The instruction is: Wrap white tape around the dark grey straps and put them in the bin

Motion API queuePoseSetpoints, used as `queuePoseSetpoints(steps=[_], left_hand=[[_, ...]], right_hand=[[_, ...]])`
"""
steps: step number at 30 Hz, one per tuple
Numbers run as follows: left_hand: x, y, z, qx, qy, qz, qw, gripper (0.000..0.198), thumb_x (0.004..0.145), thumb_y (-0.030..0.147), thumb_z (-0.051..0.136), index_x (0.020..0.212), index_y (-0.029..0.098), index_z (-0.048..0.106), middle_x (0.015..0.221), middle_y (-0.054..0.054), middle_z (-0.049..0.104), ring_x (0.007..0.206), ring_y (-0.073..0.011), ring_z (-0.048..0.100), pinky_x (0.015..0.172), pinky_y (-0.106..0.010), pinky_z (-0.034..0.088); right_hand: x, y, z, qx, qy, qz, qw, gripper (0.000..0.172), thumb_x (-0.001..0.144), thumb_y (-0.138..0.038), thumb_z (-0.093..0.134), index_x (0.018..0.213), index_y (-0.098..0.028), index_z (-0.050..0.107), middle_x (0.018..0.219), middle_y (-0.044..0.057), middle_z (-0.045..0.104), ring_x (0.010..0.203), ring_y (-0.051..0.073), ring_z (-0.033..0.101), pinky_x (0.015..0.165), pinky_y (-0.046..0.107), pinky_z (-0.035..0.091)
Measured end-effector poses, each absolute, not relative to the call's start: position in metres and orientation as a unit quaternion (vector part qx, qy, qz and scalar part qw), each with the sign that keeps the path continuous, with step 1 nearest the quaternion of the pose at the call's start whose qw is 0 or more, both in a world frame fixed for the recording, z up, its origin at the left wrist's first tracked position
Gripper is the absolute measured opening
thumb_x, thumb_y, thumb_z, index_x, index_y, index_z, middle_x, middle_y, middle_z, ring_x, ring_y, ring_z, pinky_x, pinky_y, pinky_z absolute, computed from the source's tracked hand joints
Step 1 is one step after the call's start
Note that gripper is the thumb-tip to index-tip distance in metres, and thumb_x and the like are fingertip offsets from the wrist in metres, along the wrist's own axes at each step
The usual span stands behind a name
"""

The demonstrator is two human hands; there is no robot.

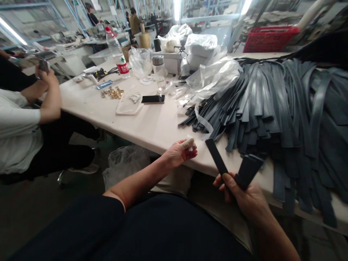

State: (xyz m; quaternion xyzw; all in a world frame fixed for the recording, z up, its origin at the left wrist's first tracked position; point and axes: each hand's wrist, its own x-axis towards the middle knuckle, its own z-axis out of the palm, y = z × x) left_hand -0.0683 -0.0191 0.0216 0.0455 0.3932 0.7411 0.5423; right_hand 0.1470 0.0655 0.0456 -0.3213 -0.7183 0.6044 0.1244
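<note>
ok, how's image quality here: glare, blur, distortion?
Head view: tube lights burn out white along the top; same view, dark strips catch a pale sheen; same view, far workers look soft, and the outer edges seem stretched and smeared.

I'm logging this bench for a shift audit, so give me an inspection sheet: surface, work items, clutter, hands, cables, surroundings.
Surface: pale table, its right side largely covered.
Work items: held dark strips; heap of dark strips, some hanging over the near edge.
Clutter: red-capped bottle, glass jar, phone, small brass-coloured pieces, clear plastic sheeting.
Hands: right hand grips strips; left hand has its fingers curled near the table edge, whitish material at the thumb; whether it holds anything is unclear.
Cables: dark cord bunched left of the bottle.
Surroundings: seated person at left holding a device; red basket beyond the heap.
</note>
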Motion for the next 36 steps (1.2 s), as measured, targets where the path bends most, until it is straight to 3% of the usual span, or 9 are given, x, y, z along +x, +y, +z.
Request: queuePoseSetpoints(steps=[6,9,15,23,31,36], left_hand=[[-0.059,-0.012,0.027,0.02,0.404,0.735,0.544,0.02,0.083,0.031,0.074,0.08,0.012,0.067,0.083,-0.005,0.073,0.066,-0.0127,0.069,0.063,-0.023,0.055],[-0.054,-0.012,0.024,0.031,0.398,0.734,0.549,0.024,0.078,0.033,0.079,0.08,0.012,0.066,0.078,-0.004,0.071,0.064,-0.0129,0.068,0.061,-0.023,0.054],[-0.048,-0.009,0.016,0.065,0.374,0.763,0.523,0.049,0.051,0.043,0.095,0.069,0.013,0.061,0.058,0.005,0.057,0.046,-0.0048,0.05,0.055,-0.021,0.05],[-0.044,-0.009,0.016,0.044,0.393,0.737,0.547,0.03,0.078,0.038,0.079,0.084,0.011,0.068,0.077,-0.007,0.072,0.06,-0.0127,0.066,0.065,-0.027,0.056],[-0.043,-0.008,0.021,0.035,0.387,0.746,0.541,0.034,0.072,0.039,0.084,0.072,0.011,0.064,0.068,-0.002,0.068,0.057,-0.0115,0.064,0.062,-0.024,0.055],[-0.042,-0.008,0.021,0.034,0.396,0.745,0.536,0.034,0.072,0.04,0.084,0.073,0.012,0.063,0.069,-0.001,0.068,0.058,-0.0116,0.066,0.063,-0.024,0.054]], right_hand=[[0.17,0.034,0.026,-0.33,-0.703,0.623,0.096,0.051,0.086,-0.066,0.059,0.078,-0.017,0.069,0.069,0.003,0.063,0.047,0.012,0.051,0.044,0.025,0.041],[0.172,0.035,0.019,-0.319,-0.713,0.619,0.088,0.051,0.088,-0.066,0.056,0.08,-0.017,0.069,0.071,0.004,0.064,0.047,0.012,0.052,0.045,0.026,0.042],[0.168,0.039,0.017,-0.269,-0.731,0.626,0.039,0.05,0.092,-0.064,0.05,0.084,-0.017,0.066,0.076,0.004,0.064,0.048,0.013,0.053,0.046,0.026,0.043],[0.167,0.04,0.012,-0.26,-0.724,0.638,0.036,0.05,0.093,-0.063,0.049,0.082,-0.017,0.066,0.075,0.003,0.066,0.046,0.011,0.051,0.046,0.025,0.042],[0.169,0.041,0.007,-0.271,-0.704,0.656,0.028,0.051,0.092,-0.064,0.051,0.083,-0.016,0.064,0.074,0.004,0.065,0.045,0.01,0.05,0.044,0.024,0.04],[0.165,0.042,0.008,-0.288,-0.702,0.649,0.055,0.051,0.089,-0.066,0.054,0.081,-0.016,0.066,0.074,0.004,0.066,0.044,0.011,0.05,0.042,0.025,0.04]])
